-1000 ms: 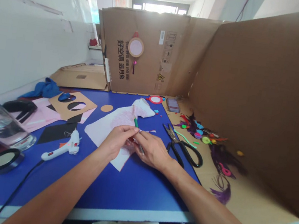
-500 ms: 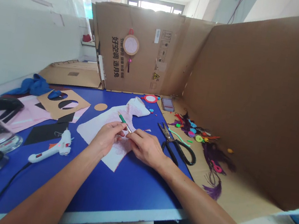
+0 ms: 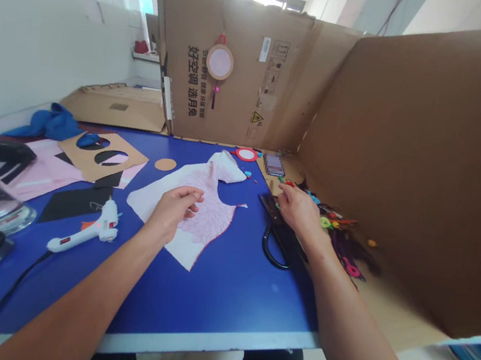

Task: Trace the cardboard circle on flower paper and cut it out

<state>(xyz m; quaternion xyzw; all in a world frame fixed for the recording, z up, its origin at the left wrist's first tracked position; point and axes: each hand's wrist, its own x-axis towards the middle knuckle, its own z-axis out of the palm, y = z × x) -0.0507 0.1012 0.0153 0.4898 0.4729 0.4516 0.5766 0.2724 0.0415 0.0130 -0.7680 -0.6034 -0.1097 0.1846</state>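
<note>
Right hand (image 3: 298, 209): moved from above the sheet (image 3: 199, 207) to the far right, over the scissors (image 3: 270, 206) and beside the trinkets (image 3: 329, 223); fingertips drawn together, grip cannot be told. Pen (image 3: 281, 179): formerly between both hands, now seemingly the green end at the right fingertips; remainder hidden, pointing and long axis indeterminable. Left hand (image 3: 178, 206): little moved, half-curled, nothing visible in it, over the sheet. Sheet: now more exposed; long axis runs near to far, folded end away, red-edged curve facing right.
</note>
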